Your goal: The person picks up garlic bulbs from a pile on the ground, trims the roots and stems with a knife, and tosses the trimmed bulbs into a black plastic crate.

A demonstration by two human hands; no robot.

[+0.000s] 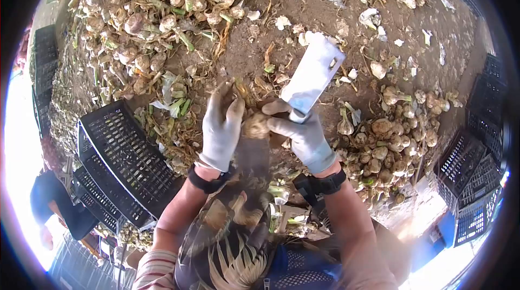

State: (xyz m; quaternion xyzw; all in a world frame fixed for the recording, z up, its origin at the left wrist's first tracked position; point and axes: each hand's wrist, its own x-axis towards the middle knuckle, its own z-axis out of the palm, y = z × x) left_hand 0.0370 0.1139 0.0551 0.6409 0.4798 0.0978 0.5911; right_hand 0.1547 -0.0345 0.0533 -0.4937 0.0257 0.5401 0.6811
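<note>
My right hand (pixel 303 133), in a pale glove, is closed round the handle of a broad cleaver (pixel 314 73), whose blade points up and away. Just left of it, a garlic bulb (pixel 256 126) with its roots showing sits between my two hands. My left hand (pixel 222 125), also gloved, is at the bulb's left side with its fingers curled round dry stalks (pixel 242 90). Black bands circle both wrists.
Garlic with stalks (pixel 157 14) is heaped at the upper left. Trimmed bulbs (pixel 390 144) lie piled at the right. Black crates stand at the left (pixel 130 154) and right (pixel 460 160). Another person (pixel 65 206) is at the lower left edge. Peelings litter the soil.
</note>
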